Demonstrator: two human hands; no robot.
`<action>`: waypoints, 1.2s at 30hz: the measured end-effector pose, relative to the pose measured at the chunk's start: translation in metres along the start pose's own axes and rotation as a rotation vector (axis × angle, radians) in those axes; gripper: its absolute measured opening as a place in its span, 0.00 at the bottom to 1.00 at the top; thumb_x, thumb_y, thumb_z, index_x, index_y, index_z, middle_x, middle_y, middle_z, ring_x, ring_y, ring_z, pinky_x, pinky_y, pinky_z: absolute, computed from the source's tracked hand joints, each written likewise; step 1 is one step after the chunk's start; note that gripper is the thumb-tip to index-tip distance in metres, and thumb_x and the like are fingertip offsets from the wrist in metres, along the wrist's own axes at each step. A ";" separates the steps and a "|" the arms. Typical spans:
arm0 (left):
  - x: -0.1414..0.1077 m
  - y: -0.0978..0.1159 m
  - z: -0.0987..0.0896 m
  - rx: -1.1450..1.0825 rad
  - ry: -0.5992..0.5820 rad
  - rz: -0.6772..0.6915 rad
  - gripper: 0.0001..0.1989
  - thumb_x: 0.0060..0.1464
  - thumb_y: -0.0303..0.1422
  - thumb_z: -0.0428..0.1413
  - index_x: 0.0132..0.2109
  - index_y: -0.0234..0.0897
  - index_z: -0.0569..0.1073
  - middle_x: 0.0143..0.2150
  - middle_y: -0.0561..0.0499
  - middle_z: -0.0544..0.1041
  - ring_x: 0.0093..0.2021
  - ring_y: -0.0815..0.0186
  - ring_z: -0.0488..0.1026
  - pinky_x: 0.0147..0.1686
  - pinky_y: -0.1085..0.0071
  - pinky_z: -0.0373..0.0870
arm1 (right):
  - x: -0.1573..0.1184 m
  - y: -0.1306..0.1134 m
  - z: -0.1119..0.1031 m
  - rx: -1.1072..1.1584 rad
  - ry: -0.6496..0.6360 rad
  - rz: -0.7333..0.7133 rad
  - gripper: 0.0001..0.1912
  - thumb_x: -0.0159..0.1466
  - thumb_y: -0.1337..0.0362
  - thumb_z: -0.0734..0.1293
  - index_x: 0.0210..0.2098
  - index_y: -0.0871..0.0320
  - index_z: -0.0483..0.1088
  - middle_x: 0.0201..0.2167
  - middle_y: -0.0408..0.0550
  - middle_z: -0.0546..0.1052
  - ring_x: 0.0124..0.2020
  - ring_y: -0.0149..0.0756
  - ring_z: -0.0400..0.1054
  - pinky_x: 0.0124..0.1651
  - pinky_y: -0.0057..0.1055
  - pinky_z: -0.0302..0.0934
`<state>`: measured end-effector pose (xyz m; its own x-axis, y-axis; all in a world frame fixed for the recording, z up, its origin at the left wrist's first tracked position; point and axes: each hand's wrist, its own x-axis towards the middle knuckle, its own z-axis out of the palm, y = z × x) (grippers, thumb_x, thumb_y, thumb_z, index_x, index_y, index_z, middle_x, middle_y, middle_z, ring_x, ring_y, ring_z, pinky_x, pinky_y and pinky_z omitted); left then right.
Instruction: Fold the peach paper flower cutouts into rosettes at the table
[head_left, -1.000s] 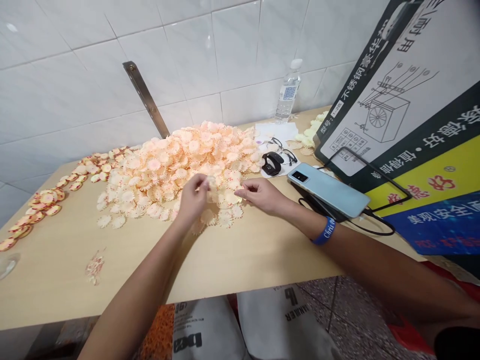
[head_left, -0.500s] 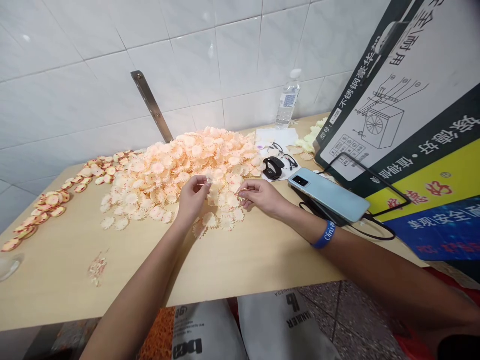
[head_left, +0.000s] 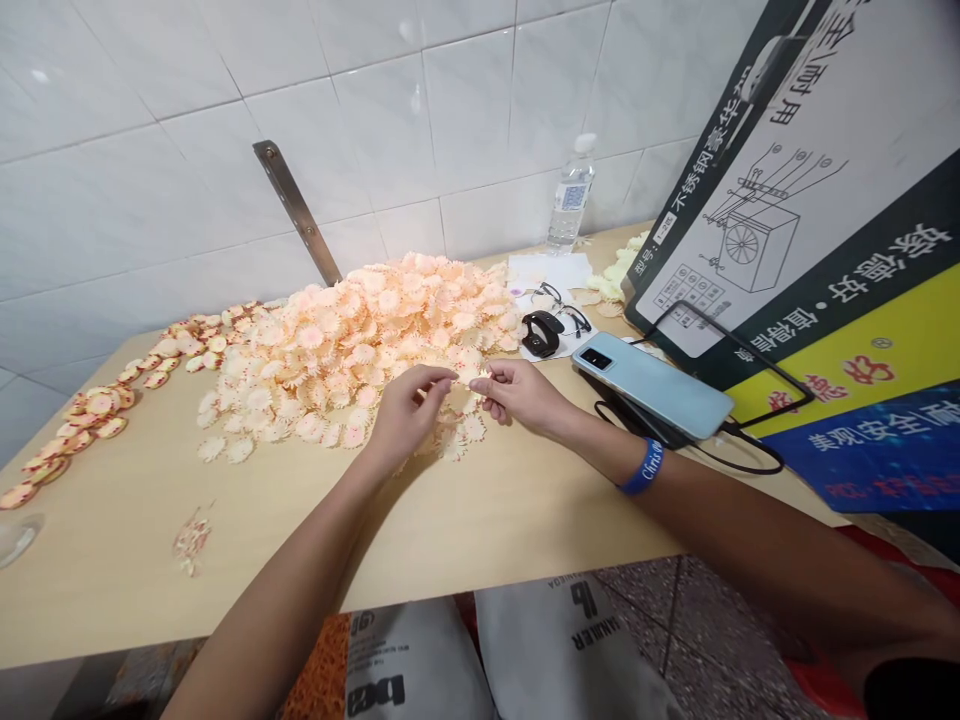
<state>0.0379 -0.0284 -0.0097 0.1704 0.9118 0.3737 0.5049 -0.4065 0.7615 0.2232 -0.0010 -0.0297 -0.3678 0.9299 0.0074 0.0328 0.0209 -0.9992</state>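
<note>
A large heap of pale peach flower-shaped pieces [head_left: 405,305] with jagged, red-tipped edges lies on the table. In front of it, my left hand [head_left: 411,412] is closed in a pinch, thumb against forefinger. My right hand [head_left: 519,396] pinches too, its fingertips close to the left ones. Something small and pale shows between the fingertips of both hands, too small to name. More loose flower pieces [head_left: 471,430] lie beneath and between the hands. A blue wristband [head_left: 643,467] is round my right wrist.
Rows of red-edged flower pieces [head_left: 101,402] run along the table's left. Tiny scraps [head_left: 192,540] lie front left. At right are a light-blue phone [head_left: 656,385] with a cable, a black watch [head_left: 541,334], glasses [head_left: 574,318], a water bottle [head_left: 571,200] and a large printed box [head_left: 817,240].
My left hand has moved right, bringing its fingertips close to those of my right hand. The right hand has stayed nearly in place, still pinching.
</note>
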 end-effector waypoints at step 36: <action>-0.001 -0.006 0.006 0.128 -0.007 -0.076 0.10 0.48 0.34 0.62 0.27 0.36 0.69 0.25 0.55 0.71 0.27 0.70 0.67 0.29 0.72 0.63 | -0.002 0.007 0.005 0.016 -0.081 -0.032 0.20 0.57 0.48 0.69 0.29 0.61 0.73 0.20 0.44 0.73 0.21 0.30 0.68 0.22 0.25 0.63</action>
<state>0.0400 -0.0262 -0.0176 0.1335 0.9402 0.3133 0.6203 -0.3258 0.7135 0.2196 -0.0050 -0.0368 -0.4423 0.8961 0.0364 0.0053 0.0432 -0.9991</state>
